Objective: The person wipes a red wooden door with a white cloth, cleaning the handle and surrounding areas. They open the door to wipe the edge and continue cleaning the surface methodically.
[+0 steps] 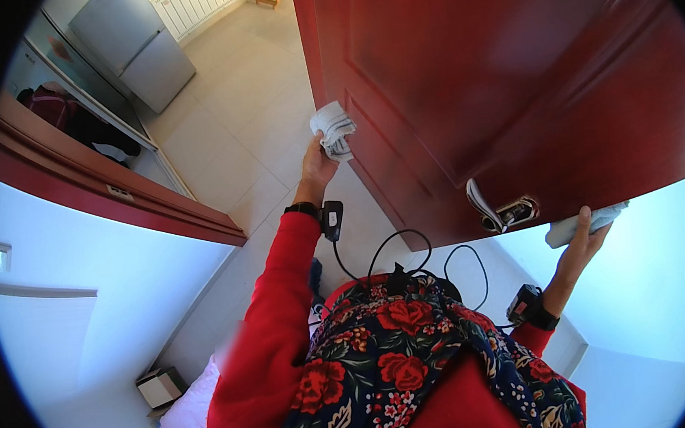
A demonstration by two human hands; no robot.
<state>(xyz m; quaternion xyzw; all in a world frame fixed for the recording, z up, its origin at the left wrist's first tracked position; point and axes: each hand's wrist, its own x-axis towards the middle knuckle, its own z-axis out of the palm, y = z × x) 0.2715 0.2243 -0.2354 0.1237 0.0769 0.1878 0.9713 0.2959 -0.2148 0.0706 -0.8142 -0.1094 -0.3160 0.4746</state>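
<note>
A dark red panelled door [459,57] stands ajar in front of me. My left hand [319,164] is closed round a bunched white cloth with grey stripes [333,123], held against the door's left edge. At the near edge of the door, my right hand [580,252] grips a pale grey cloth [562,232], thumb on top; part of that cloth is hidden by the fingers. Between the two hands, nearer the right one, a silver lever handle [482,202] sticks out from the door.
A red-brown door frame [112,185] with a strike plate runs along the left. Beyond it are a silver fridge [132,49], a white radiator [192,5] and a tiled floor [217,86]. Black cables [398,242] hang by my waist. A small box [160,388] sits at lower left.
</note>
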